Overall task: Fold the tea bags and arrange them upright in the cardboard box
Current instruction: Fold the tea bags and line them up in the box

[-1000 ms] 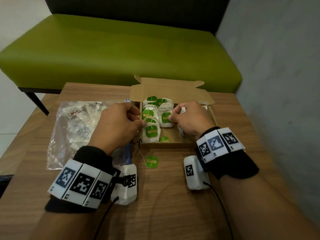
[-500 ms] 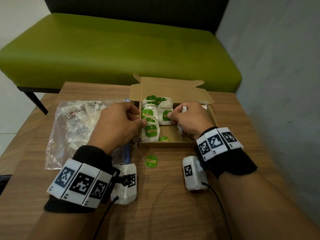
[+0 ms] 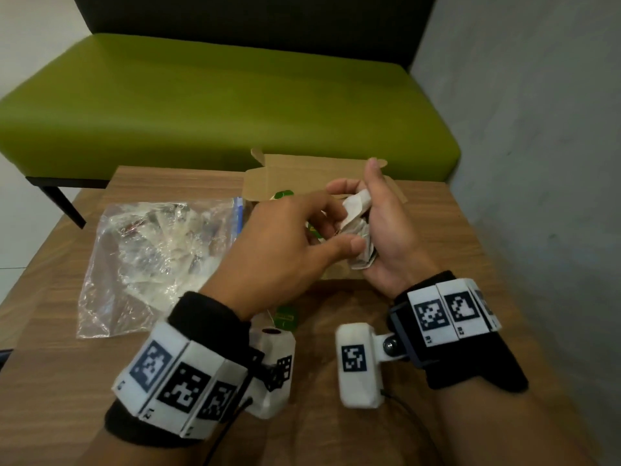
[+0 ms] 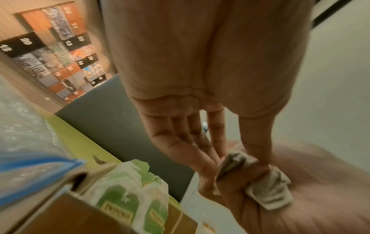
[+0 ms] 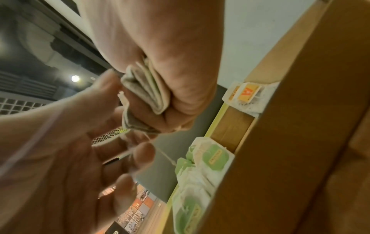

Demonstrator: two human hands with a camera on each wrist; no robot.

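My right hand (image 3: 357, 188) is turned palm-in above the cardboard box (image 3: 304, 171) and grips a crumpled bundle of white tea bags (image 3: 359, 215). My left hand (image 3: 342, 232) reaches across and pinches the bundle between thumb and forefinger. In the left wrist view the thumb presses the tea bags (image 4: 269, 190) against the right palm. The right wrist view shows the folded tea bags (image 5: 145, 92) squeezed in the right hand, a thin string trailing down. Green-tagged tea bags (image 5: 212, 158) stand upright in the box (image 5: 280, 158). My hands hide most of the box in the head view.
A clear plastic bag (image 3: 154, 260) with a blue zip edge lies left of the box on the wooden table (image 3: 67, 381). A loose green tag (image 3: 285, 318) lies in front of the box. An orange-tagged tea bag (image 5: 247, 95) sits in the box. A green bench (image 3: 218, 105) stands behind.
Both hands have risen out of the box. The right hand has turned and now carries a bundle of tea bags, and the left hand has come across to take hold of it.
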